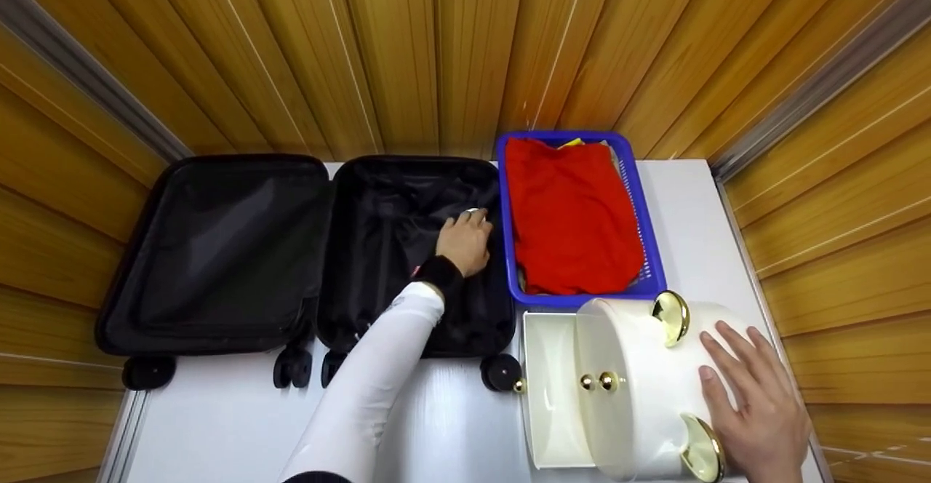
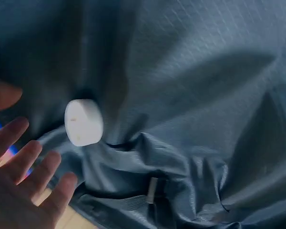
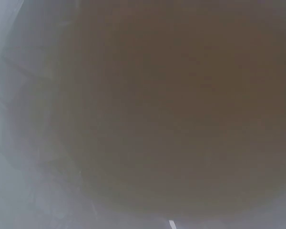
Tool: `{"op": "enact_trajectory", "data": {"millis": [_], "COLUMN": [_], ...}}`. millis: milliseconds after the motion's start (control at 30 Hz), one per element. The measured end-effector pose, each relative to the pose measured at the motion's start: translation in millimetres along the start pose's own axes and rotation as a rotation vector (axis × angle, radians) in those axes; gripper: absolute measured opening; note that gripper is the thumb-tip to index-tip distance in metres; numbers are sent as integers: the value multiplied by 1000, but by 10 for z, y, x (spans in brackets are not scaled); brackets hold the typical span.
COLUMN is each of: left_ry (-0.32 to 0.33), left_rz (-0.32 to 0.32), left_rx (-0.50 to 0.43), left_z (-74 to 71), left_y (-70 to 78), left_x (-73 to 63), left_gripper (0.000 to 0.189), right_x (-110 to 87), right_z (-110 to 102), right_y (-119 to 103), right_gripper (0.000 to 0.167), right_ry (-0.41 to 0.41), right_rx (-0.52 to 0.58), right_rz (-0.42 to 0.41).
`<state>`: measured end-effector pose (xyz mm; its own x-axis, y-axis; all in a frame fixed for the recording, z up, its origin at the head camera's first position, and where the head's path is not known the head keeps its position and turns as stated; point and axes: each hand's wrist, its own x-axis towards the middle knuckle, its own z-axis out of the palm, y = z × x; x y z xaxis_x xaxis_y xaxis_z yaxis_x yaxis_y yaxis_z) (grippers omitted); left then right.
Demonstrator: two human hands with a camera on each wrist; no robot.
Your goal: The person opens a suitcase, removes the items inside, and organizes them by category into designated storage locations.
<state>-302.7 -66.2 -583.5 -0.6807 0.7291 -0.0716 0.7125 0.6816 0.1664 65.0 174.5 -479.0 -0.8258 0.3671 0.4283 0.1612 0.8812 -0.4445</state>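
Observation:
My left hand (image 1: 464, 244) reaches into the right half of an open black suitcase (image 1: 378, 250). In the left wrist view its fingers (image 2: 38, 174) are spread, and a small white rounded object (image 2: 84, 122) lies on the dark lining beside them, apart from the fingertips. From the head view the hand mostly covers that object. My right hand (image 1: 760, 396) rests with spread fingers on the side of a glossy white cabinet (image 1: 669, 388) with gold-trimmed feet, which lies on its back or side; I cannot tell which. The right wrist view is only a brownish blur.
Right of the suitcase stands a blue plastic basket (image 1: 510, 250) with a folded red cloth (image 1: 571, 214) on top. A white drawer (image 1: 556, 396) sticks out of the cabinet toward the suitcase. The suitcase's other half (image 1: 225, 250) lies flat at left. Wood-patterned walls (image 1: 465, 54) enclose the white table.

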Motion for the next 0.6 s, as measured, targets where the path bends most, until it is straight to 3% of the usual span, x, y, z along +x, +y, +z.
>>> {"op": "enact_trajectory", "data": {"millis": [200,333,467,600], "left_ry": [-197,-274,-260,-181], "left_rz": [-36,-60,-58,-19], "left_rx": [105,142,166,177], "left_z": [154,212,237,263], "left_y": [-73,-96,-90,-54], "left_x": [131,155,147,115], "left_gripper": [66,69,62,43], "right_x": [25,26,12,0], "right_z": [-13,17,20,-3], "right_y": [15,22,17,13], "right_gripper": [40,38,39,40], "right_ry": [11,51,42,4], "right_rx": [18,37,38,25], "right_rz": [-10,-44,-39,-6]}}
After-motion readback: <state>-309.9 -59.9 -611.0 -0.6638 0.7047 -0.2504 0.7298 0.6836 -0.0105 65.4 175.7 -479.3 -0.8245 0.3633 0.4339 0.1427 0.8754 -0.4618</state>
